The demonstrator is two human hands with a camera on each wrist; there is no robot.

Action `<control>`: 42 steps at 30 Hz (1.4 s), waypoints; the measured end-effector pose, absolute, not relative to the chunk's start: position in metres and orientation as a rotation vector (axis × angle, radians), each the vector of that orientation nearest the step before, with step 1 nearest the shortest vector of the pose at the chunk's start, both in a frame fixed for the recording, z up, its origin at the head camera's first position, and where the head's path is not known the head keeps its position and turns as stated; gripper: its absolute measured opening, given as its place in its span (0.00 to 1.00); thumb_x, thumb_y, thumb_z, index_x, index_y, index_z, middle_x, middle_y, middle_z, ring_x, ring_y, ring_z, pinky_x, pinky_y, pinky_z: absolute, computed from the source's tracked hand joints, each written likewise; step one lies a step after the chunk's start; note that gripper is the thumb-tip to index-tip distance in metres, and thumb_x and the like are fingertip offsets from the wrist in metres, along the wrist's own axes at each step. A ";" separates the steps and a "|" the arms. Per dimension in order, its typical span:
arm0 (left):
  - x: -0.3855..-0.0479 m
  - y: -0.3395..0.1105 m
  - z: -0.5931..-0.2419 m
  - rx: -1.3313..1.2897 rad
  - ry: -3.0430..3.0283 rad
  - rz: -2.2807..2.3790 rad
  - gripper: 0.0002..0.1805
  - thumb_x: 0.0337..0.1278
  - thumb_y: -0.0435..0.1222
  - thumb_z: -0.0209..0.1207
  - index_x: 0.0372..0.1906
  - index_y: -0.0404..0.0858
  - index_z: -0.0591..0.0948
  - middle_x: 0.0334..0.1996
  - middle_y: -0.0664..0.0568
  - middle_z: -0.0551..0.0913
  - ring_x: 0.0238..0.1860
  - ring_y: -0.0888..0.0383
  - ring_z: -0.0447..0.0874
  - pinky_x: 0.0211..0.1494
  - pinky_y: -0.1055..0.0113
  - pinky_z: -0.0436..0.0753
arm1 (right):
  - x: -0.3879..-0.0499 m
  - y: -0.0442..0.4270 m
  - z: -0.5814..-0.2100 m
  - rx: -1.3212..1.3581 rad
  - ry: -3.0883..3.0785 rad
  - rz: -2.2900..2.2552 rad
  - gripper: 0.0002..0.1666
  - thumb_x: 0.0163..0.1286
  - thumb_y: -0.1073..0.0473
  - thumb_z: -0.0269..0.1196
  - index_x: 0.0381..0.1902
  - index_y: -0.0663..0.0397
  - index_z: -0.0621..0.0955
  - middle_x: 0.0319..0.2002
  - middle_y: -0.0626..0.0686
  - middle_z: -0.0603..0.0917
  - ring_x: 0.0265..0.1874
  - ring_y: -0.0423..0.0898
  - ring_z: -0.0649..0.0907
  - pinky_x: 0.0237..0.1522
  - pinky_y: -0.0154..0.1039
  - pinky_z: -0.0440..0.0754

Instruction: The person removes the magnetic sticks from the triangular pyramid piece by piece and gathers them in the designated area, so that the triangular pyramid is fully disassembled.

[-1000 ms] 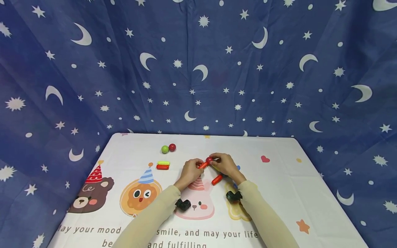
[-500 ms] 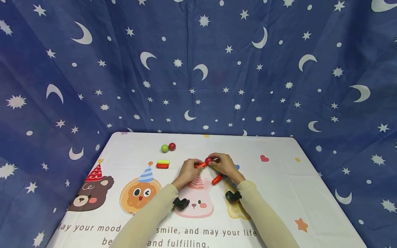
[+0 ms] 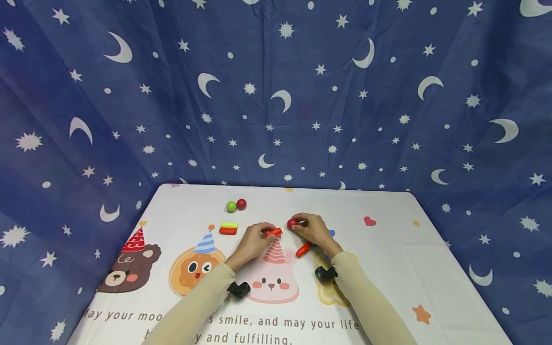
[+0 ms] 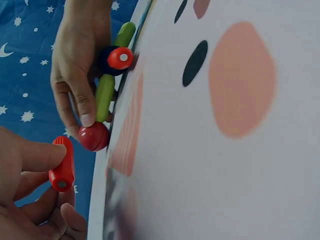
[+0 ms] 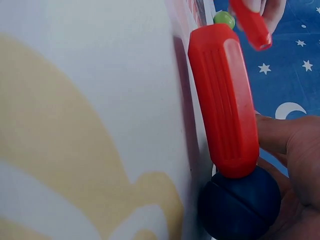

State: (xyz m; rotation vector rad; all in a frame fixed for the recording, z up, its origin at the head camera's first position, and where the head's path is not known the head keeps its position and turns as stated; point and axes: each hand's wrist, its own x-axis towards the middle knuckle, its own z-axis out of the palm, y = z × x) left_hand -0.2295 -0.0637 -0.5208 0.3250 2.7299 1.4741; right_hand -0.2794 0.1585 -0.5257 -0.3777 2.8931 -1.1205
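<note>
My left hand [image 3: 253, 240] pinches a red rod [image 3: 273, 232] between thumb and fingers, apart from the joined pieces; the left wrist view shows a metal spot on the end of this rod [image 4: 62, 170]. My right hand [image 3: 316, 230] holds a red ball [image 3: 292, 224] at one end of a joined row. In the left wrist view a yellow-green rod [image 4: 104, 97] runs from the red ball [image 4: 94, 136] to a dark blue ball, with another green rod [image 4: 125, 35] beyond. A red rod [image 5: 224, 100] stands out from the dark blue ball [image 5: 240, 202] in the right wrist view.
On the table's left part, a green ball [image 3: 231, 206] touches a dark red ball [image 3: 241, 204]. Nearer lie a yellow rod [image 3: 229, 225] and a red rod [image 3: 228, 231] side by side. A starry blue curtain [image 3: 276, 96] hangs behind the table.
My left hand has moved left with its red rod, which was against the red ball and is now apart from it. My right hand has stayed nearly still, holding the ball.
</note>
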 end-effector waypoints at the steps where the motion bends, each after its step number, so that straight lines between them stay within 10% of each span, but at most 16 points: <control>1: -0.228 -0.066 -0.519 0.328 2.730 1.476 0.14 0.58 0.33 0.64 0.50 0.43 0.84 0.46 0.50 0.86 0.40 0.57 0.80 0.45 0.64 0.78 | -0.279 0.159 -0.526 -0.380 2.894 -1.124 0.18 0.63 0.56 0.70 0.51 0.46 0.85 0.46 0.50 0.89 0.41 0.46 0.86 0.48 0.46 0.82; 42: -0.199 -0.154 -0.507 0.197 2.852 1.451 0.16 0.57 0.36 0.67 0.52 0.44 0.83 0.46 0.50 0.85 0.34 0.59 0.74 0.37 0.73 0.73 | -0.279 0.159 -0.527 -0.346 2.871 -1.148 0.19 0.63 0.56 0.70 0.52 0.45 0.84 0.46 0.51 0.88 0.42 0.47 0.85 0.49 0.45 0.83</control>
